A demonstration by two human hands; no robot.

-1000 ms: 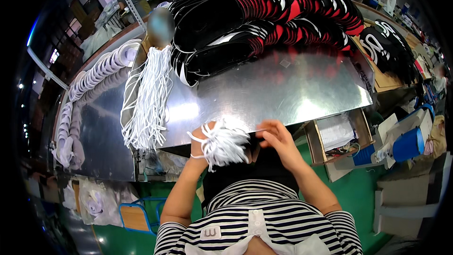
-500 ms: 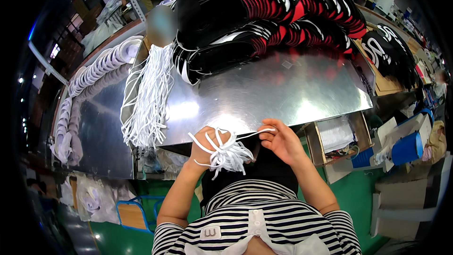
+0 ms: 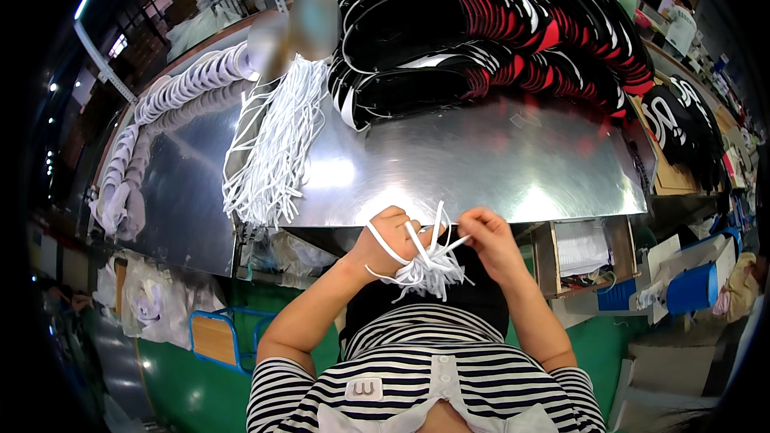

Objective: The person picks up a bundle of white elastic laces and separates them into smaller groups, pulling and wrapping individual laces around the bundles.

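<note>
Left hand [image 3: 393, 237] clutched thin white cloth-like string bunch [image 3: 433, 273] — right hand [image 3: 494, 245] pinched strand [image 3: 458, 244] between fingertips [image 3: 473, 227]; slow pull seemed best.

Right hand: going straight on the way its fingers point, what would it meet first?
Past the strand at its fingers, the right hand, pointing leftward, would probably meet the white cords bunched in the left hand; depth is unclear, so that hand might come first.

1 grey letter-like mark [image 3: 364, 390] stands on the pale patch [image 3: 379, 389] of the striped shirt [image 3: 409, 362].
</note>
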